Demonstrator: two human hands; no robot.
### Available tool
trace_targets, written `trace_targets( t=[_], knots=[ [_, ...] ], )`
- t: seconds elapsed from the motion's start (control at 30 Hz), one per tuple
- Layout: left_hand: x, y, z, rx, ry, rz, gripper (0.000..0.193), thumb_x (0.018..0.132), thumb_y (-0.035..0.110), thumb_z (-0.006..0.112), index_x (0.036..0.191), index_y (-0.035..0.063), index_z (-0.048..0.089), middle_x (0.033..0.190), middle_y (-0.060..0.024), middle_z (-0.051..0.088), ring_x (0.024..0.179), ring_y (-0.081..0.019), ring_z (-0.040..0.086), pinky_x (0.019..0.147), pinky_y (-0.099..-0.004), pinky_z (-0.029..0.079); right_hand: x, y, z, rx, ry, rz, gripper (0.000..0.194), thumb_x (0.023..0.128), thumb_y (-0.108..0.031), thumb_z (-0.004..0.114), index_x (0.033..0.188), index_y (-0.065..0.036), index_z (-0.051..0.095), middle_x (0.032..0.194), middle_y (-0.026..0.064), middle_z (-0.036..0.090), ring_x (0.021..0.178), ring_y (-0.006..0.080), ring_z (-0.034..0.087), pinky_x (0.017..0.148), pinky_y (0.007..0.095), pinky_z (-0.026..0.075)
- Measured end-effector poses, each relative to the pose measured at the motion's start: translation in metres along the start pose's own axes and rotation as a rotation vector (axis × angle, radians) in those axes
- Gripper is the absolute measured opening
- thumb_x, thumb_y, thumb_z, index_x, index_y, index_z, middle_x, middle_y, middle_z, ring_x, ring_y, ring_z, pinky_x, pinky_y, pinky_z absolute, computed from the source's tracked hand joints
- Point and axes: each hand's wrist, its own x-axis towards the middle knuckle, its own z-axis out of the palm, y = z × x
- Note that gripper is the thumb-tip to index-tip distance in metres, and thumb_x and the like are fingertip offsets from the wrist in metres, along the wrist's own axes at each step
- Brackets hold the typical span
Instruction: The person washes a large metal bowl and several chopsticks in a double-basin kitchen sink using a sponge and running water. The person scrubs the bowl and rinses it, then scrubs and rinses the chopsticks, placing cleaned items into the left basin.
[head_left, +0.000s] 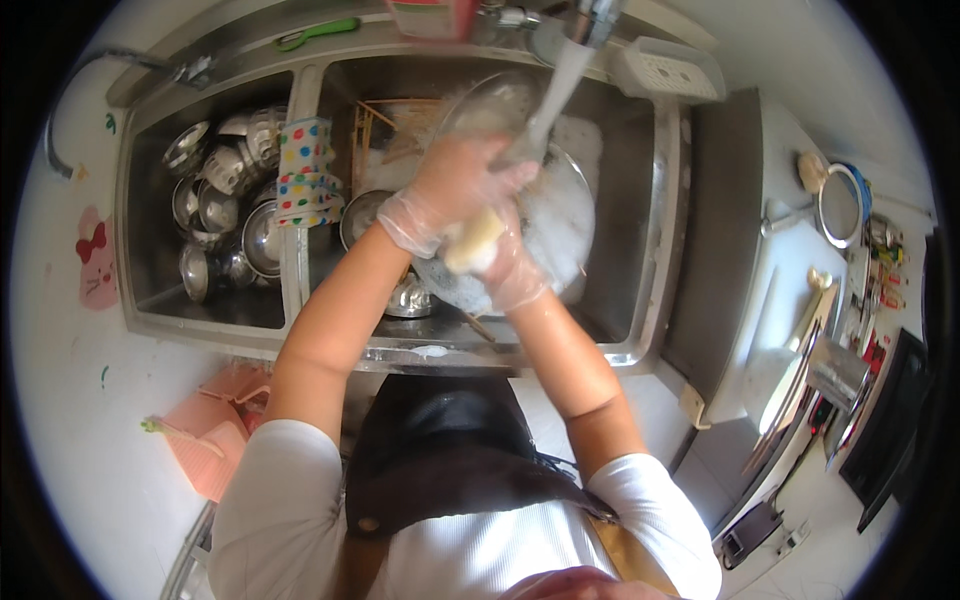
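Observation:
Both my hands wear clear plastic gloves over the right sink basin. My right hand (516, 266) grips a pale yellow sponge (474, 241) with white suds on it. Just above it, my left hand (461, 176) is blurred, its fingers by the water stream (551, 97); whether it holds something I cannot tell. Behind my left hand a round, shiny dish (491, 101) stands tilted, partly hidden by the hand. Below both hands lies a large round metal bowl (559, 217) full of foamy water.
Several metal bowls (217, 206) fill the left basin. A polka-dot cloth (309, 172) hangs over the divider (300, 277). Chopsticks (397, 105) and small bowls (411, 296) surround the foamy bowl. The faucet (596, 19), a green peeler (319, 34) and a white soap tray (671, 69) line the back.

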Motion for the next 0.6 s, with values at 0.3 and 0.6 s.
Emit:
trace_targets(
  t=[0.3,0.6],
  knots=[
    [-0.121,-0.073,-0.13,0.071,0.549,-0.478,0.036,0.078,0.02,0.065,0.109,0.0028,0.056,0.098,-0.0142,0.059,0.087,-0.0242,0.058,0.077,-0.034,0.046,-0.016,-0.017,0.031,-0.079,0.112,0.165,0.033,0.083,-0.023,0.052,0.109,-0.003,0.049,0.096,0.0115,0.056,0.084,0.0201,0.057,0.069,0.0326,0.05],
    [0.04,0.015,-0.199,0.501,0.483,0.655,0.035,0.089,0.019,0.043,0.12,0.0039,0.051,0.127,-0.0123,0.046,0.12,-0.0252,0.04,0.1,-0.0321,0.029,0.03,-0.065,0.129,0.482,-0.133,-0.109,0.029,0.086,-0.024,0.043,0.104,-0.003,0.052,0.098,0.0105,0.058,0.088,0.0242,0.057,0.076,0.0386,0.049]
  ],
)
